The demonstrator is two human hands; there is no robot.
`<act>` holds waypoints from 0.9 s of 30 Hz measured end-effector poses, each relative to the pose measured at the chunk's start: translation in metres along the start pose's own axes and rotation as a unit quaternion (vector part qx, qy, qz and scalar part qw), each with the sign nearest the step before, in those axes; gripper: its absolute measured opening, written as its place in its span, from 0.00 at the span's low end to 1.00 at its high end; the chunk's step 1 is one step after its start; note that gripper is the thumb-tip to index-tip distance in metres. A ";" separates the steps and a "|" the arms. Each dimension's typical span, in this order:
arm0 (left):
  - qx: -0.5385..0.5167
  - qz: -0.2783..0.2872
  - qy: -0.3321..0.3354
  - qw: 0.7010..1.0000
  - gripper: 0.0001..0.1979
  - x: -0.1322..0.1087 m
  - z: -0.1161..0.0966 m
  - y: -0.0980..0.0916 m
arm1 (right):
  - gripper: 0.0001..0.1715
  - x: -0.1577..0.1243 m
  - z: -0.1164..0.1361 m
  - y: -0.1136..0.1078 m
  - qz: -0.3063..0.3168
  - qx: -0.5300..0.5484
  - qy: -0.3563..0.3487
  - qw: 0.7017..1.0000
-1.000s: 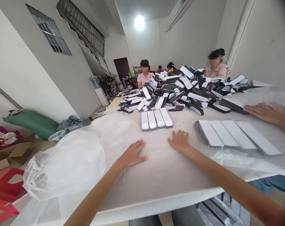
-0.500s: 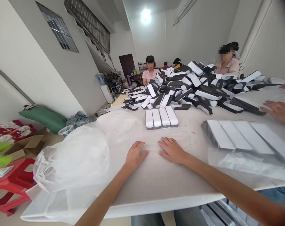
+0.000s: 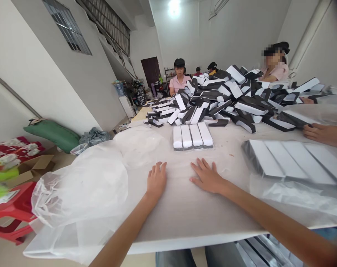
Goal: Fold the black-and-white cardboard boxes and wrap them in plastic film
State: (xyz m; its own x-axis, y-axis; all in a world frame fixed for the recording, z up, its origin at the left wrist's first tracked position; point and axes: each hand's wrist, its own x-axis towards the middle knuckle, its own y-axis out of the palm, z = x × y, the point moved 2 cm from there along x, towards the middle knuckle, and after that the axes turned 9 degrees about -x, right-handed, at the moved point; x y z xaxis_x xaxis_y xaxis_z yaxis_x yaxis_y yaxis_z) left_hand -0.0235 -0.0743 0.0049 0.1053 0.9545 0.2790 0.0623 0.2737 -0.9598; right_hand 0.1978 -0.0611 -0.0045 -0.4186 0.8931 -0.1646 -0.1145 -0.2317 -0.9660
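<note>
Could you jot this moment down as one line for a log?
Left hand: flat on plastic sheet | Right hand: flat on sheet | Ahead: four white boxes | Beyond: box heap

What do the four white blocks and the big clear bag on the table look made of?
The four white blocks look like card or stiff foam: matte white tops, crisp edges, dark sides; the look leaves it open. The clear bag looks like thin plastic film: glossy, see-through, softly crumpled.
</note>
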 end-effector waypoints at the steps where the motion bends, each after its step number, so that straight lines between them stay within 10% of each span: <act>1: 0.024 0.009 0.018 1.000 0.25 0.002 -0.004 0.000 | 0.47 0.002 -0.001 -0.004 0.030 0.003 -0.008 1.000; 8: 0.056 0.185 0.116 0.974 0.30 0.042 -0.020 0.007 | 0.61 0.031 -0.017 -0.037 0.136 0.001 -0.008 0.991; 13: 0.027 0.161 0.097 0.982 0.29 0.067 -0.014 0.008 | 0.60 0.049 -0.031 -0.047 0.132 0.003 -0.007 0.991; 27: 0.017 0.084 0.037 0.996 0.30 0.040 -0.013 0.005 | 0.27 0.009 -0.016 -0.052 0.084 -0.103 0.100 0.986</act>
State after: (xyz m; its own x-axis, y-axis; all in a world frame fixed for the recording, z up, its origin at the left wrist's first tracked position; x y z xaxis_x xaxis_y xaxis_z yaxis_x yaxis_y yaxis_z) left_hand -0.0060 -0.0364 0.0120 0.1836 0.9763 0.1143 0.0048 0.1153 -0.9933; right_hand 0.2140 -0.0350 0.0410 -0.2282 0.9114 -0.3425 0.1362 -0.3184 -0.9381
